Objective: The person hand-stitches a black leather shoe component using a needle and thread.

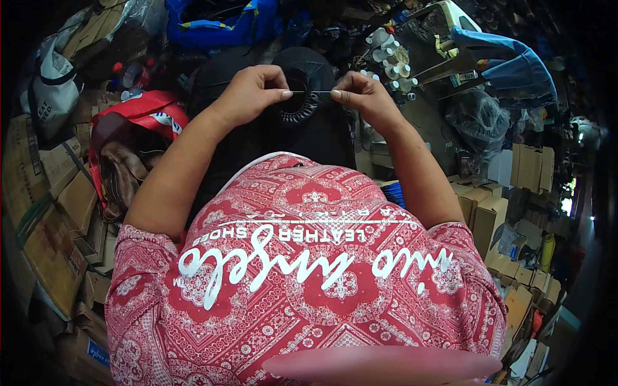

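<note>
Over my lap, my left hand [252,95] and my right hand [368,100] face each other with a short gap between them. Stretched level across that gap is a thin pale strand [313,92]; whether it is wire or thread I cannot tell. Each hand pinches one end between thumb and forefinger. Just beneath the strand rests a black ring-shaped thing [299,117], its lower edge ribbed with many shiny grey segments. Dark trousers [257,138] lie under it, so its outline is hard to make out.
A red bag [154,106] with brown material stands at my left, near stacked cardboard [64,167]. Ahead lies a blue bag [222,29]. Several white bottles [393,61] stand ahead to the right, near a chair with blue cloth [515,64]. Cardboard boxes [486,212] line my right side.
</note>
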Available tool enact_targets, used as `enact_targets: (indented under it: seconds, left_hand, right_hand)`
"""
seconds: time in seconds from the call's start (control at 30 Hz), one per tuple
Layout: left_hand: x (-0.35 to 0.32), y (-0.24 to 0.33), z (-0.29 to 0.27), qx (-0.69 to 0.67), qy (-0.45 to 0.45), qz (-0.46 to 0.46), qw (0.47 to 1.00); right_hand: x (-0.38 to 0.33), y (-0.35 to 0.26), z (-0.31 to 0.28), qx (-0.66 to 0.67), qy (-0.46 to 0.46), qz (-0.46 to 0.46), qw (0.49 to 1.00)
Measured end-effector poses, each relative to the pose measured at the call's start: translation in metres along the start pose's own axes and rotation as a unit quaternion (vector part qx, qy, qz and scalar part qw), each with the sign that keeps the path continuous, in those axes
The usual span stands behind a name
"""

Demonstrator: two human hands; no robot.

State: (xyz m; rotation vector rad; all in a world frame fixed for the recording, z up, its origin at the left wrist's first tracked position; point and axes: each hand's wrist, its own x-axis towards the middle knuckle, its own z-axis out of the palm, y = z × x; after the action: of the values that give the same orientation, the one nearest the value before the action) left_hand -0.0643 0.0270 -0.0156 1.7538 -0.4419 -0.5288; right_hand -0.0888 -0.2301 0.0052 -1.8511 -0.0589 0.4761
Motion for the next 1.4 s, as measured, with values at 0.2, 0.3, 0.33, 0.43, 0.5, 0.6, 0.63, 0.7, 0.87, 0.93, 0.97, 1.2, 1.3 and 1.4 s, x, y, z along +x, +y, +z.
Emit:
enact_targets:
  seconds: [0.2, 0.3, 0.33, 0.43, 0.5, 0.6, 0.63, 0.7, 0.87, 0.93, 0.97, 1.2, 1.3, 1.4]
  left_hand:
    - [0.001, 0.017, 0.011, 0.124, -0.010, 0.013, 0.992]
    - [0.003, 0.021, 0.012, 0.153, -0.027, 0.018, 0.988]
    - [0.003, 0.020, 0.010, 0.153, -0.031, 0.009, 0.988]
    - [0.004, 0.022, 0.011, 0.182, -0.038, 0.023, 0.982]
    - [0.004, 0.024, 0.012, 0.211, -0.040, 0.045, 0.976]
    - [0.005, 0.022, 0.013, 0.222, -0.028, 0.067, 0.972]
    - [0.004, 0.022, 0.013, 0.233, -0.021, 0.085, 0.969]
    - [0.004, 0.021, 0.011, 0.242, -0.011, 0.098, 0.965]
    - [0.001, 0.022, 0.005, 0.257, -0.040, 0.077, 0.963]
    - [0.000, 0.015, 0.003, 0.258, -0.040, 0.107, 0.959]
    - [-0.002, 0.013, 0.001, 0.260, -0.040, 0.137, 0.955]
    - [-0.052, -0.013, -0.059, 0.374, 0.045, 0.127, 0.918]
    - [-0.069, -0.005, -0.078, 0.046, 0.130, 0.032, 0.990]
    - [-0.051, 0.047, -0.059, -0.104, 0.109, 0.119, 0.981]
  right_hand:
    - [-0.021, 0.013, 0.006, 0.037, -0.003, 0.026, 0.999]
    - [-0.032, 0.011, -0.008, 0.028, -0.010, 0.051, 0.998]
    - [-0.033, 0.006, -0.013, 0.037, -0.014, 0.033, 0.999]
    - [-0.026, -0.011, -0.021, 0.043, -0.015, -0.019, 0.999]
    - [-0.007, -0.015, -0.026, -0.151, 0.071, -0.093, 0.982]
    - [0.013, -0.005, -0.027, -0.335, 0.117, -0.153, 0.922]
    - [0.018, -0.007, -0.024, -0.446, 0.141, -0.175, 0.866]
    - [0.009, -0.024, -0.021, -0.370, 0.155, -0.177, 0.899]
    - [0.004, -0.054, 0.013, -0.558, -0.035, -0.235, 0.795]
    - [0.010, -0.046, 0.019, -0.581, -0.079, -0.241, 0.773]
    - [0.011, -0.046, 0.018, -0.581, -0.081, -0.243, 0.772]
    - [-0.006, -0.014, -0.044, -0.525, -0.040, -0.127, 0.840]
    - [-0.009, -0.005, -0.052, -0.115, 0.063, -0.034, 0.991]
    - [0.004, -0.055, -0.020, 0.072, 0.084, -0.043, 0.993]
